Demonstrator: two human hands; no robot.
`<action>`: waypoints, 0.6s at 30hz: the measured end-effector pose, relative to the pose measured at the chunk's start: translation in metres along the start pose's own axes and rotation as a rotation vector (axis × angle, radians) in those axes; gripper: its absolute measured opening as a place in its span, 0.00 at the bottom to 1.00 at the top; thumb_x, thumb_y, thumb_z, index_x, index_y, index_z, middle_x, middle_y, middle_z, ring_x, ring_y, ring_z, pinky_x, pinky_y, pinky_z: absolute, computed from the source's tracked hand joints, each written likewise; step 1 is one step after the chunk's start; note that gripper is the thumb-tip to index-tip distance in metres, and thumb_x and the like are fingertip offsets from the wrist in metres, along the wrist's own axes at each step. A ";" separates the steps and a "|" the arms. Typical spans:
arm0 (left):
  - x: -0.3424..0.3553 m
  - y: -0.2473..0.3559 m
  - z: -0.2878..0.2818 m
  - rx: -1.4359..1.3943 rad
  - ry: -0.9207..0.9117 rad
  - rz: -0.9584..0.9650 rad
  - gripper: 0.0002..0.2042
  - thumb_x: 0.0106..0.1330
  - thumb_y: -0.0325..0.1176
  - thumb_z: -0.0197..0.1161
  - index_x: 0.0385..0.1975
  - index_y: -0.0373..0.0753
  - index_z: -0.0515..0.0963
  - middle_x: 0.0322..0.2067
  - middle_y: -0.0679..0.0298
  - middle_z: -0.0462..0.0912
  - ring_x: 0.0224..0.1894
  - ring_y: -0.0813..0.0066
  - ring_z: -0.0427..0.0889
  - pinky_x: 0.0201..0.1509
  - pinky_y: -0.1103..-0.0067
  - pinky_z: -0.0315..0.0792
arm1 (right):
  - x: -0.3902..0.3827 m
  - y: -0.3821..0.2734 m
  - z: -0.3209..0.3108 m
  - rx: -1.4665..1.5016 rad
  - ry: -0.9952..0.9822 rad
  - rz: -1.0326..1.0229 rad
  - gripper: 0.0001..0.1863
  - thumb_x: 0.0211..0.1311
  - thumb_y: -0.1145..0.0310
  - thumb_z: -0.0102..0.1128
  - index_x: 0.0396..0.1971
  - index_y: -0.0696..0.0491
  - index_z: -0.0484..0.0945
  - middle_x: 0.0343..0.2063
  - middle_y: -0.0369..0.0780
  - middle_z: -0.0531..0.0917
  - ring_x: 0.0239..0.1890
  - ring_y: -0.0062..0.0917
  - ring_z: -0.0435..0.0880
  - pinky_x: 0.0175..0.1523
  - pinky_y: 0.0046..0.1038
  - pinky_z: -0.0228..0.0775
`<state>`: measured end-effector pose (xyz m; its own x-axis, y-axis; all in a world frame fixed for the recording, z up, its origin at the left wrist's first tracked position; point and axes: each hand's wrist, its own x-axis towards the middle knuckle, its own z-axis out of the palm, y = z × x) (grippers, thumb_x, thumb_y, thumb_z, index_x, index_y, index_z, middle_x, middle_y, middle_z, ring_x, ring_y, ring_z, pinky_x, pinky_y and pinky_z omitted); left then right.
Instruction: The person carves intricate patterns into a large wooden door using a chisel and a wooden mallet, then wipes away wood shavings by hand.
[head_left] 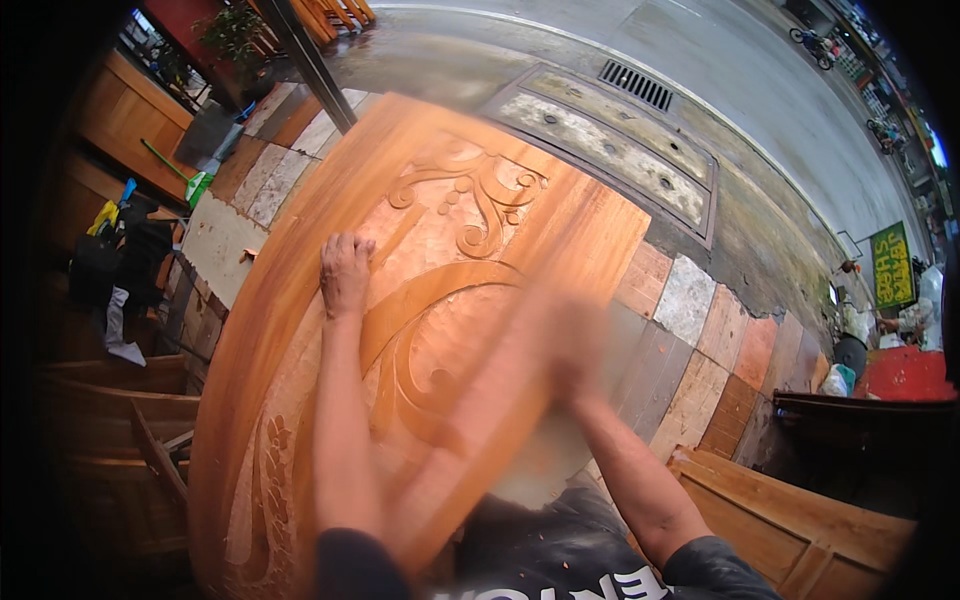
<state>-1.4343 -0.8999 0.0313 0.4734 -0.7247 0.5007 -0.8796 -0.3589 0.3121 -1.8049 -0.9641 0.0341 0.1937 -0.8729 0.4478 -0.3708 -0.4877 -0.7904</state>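
A large carved wooden panel [400, 330], like a door, lies tilted before me, with raised scrolls and curved bands standing out from a chiselled background. On its left part rests my left hand [346, 275], fingers lying on the wood and thumb toward the carving; I see no tool in it. My right hand [575, 345] is smeared by motion over the panel's right edge. Its fingers, and anything in them, cannot be made out. A blurred streak crosses the wood beside it.
Wooden door panels [800, 520] stand low at the right, with wooden frame parts [130, 430] at the left. Black bags [120, 260] and a green dustpan [198, 188] are at the far left. Behind a metal post [310, 65] lie patchwork paving, a drain grate [637, 84] and a road.
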 end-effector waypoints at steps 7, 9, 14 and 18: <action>-0.217 0.074 -0.140 0.051 0.114 -0.262 0.11 0.77 0.34 0.64 0.36 0.32 0.74 0.34 0.52 0.76 0.39 0.47 0.77 0.46 0.59 0.70 | 0.002 0.029 -0.061 0.216 -0.008 0.069 0.10 0.74 0.69 0.70 0.51 0.54 0.83 0.42 0.37 0.87 0.42 0.24 0.86 0.49 0.28 0.79; -0.312 0.087 -0.196 0.191 0.166 -0.368 0.10 0.77 0.32 0.64 0.38 0.30 0.75 0.33 0.51 0.76 0.38 0.49 0.76 0.46 0.58 0.70 | -0.002 0.065 -0.101 0.251 -0.015 0.104 0.11 0.75 0.71 0.69 0.53 0.54 0.83 0.44 0.37 0.87 0.49 0.23 0.85 0.58 0.28 0.78; -0.490 0.128 -0.250 0.379 0.180 -0.829 0.11 0.80 0.36 0.60 0.47 0.32 0.79 0.45 0.49 0.82 0.52 0.47 0.79 0.58 0.58 0.72 | -0.025 0.227 -0.222 -0.222 -0.037 0.408 0.38 0.78 0.60 0.65 0.81 0.52 0.59 0.74 0.46 0.70 0.70 0.34 0.75 0.72 0.35 0.68; -0.476 0.157 -0.242 0.593 0.131 -0.911 0.25 0.84 0.49 0.49 0.72 0.42 0.73 0.75 0.52 0.67 0.78 0.43 0.60 0.81 0.54 0.50 | -0.041 0.188 -0.224 0.100 -0.116 0.519 0.38 0.82 0.53 0.58 0.82 0.51 0.57 0.73 0.49 0.71 0.70 0.36 0.76 0.72 0.37 0.68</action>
<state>-1.7864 -0.4689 0.0371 0.9280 0.0116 0.3724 -0.0634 -0.9800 0.1885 -2.0859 -1.0174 -0.0389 0.1090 -0.9924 -0.0567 -0.3568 0.0142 -0.9341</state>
